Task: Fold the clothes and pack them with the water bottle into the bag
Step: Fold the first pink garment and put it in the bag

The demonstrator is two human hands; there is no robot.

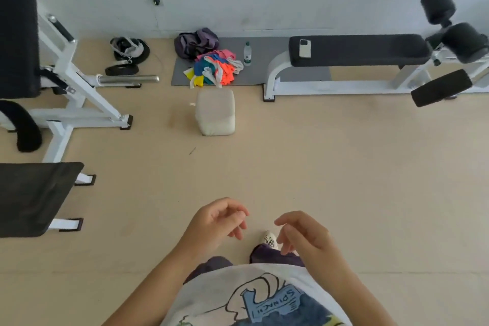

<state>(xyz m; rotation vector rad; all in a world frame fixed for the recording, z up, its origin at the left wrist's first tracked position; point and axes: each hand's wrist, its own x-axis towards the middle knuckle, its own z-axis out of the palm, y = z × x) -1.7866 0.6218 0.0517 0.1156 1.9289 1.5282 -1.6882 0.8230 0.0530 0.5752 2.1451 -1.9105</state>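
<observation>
Both grips released, holding nothing: left hand [221, 222] and right hand [301, 235] hang loosely curled at lower centre. Heap of bright mixed-colour clothes [214, 67], crumpled purple fabric bag [195, 42] and clear plastic water bottle [247, 53] sit together on the grey mat [264, 71], upper centre, probably staged for packing; nothing folded yet.

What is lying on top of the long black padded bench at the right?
On the long black padded bench lies one white phone, near its left end. Nothing else is on it. The phone covers whatever is beneath it.
</observation>
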